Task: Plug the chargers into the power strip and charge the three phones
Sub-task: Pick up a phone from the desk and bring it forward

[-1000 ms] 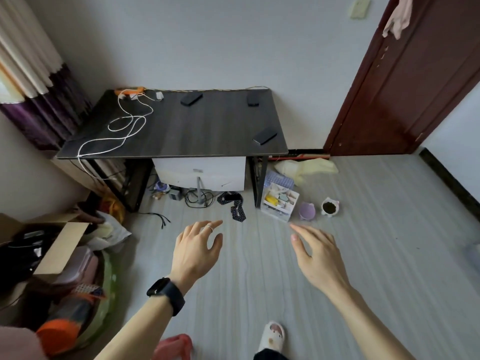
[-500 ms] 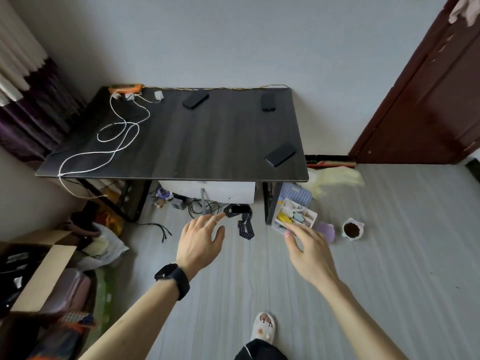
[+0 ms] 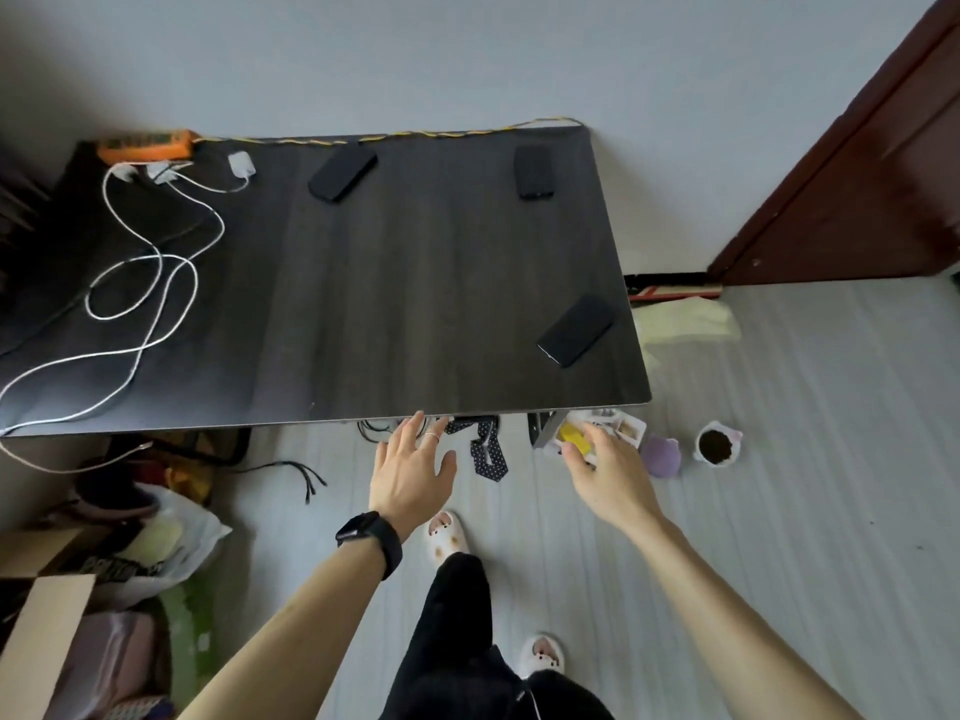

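Observation:
On the dark desk [image 3: 395,304] lie three black phones: one at the back middle [image 3: 342,172], one at the back right [image 3: 533,171], one near the front right corner [image 3: 575,330]. An orange power strip [image 3: 145,145] sits at the back left corner. White charger plugs [image 3: 240,164] and coiled white cables [image 3: 150,283] lie in front of it on the left. My left hand [image 3: 413,472] hovers open just short of the desk's front edge. My right hand [image 3: 610,480] is open too, below the front right corner. Both hold nothing.
A braided yellow cord [image 3: 441,132] runs along the desk's back edge by the wall. On the floor are a white organiser tray [image 3: 628,431], a purple cup [image 3: 661,457], a small pot of soil [image 3: 717,444], boxes and bags [image 3: 104,553] at left. A brown door [image 3: 857,189] stands right.
I have walked up to the desk, which now fills much more of the view. Both open hands have come forward to its front edge.

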Tool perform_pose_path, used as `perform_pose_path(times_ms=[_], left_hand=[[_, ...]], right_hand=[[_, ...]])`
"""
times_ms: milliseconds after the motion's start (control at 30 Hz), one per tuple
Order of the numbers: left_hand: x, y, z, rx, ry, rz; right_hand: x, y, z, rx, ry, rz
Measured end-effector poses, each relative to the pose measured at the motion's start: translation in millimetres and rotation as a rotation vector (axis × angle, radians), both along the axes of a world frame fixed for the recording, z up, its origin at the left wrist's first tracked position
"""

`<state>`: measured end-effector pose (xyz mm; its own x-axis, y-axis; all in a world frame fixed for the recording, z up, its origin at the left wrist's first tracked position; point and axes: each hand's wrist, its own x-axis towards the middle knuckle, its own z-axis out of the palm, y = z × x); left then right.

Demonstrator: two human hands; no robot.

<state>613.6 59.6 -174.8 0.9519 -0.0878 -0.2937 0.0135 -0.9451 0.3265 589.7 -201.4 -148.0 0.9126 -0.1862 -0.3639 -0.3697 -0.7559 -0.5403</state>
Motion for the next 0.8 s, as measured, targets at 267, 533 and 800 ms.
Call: perform_pose_path(times_ms=[267,533,800], left_hand=[[100,15,-29,0.097,0.169,-0.168],[123,29,-66,0.111,0.354,-0.115],[116,40,-77,0.144,0.340,-0.103]], right_hand=[[105,16,-28,-0.026,0.188,-0.232],[173,18,-57,-0.035,0.295,-0.415],[224,13,-74,-0.165,0.396,-0.515]])
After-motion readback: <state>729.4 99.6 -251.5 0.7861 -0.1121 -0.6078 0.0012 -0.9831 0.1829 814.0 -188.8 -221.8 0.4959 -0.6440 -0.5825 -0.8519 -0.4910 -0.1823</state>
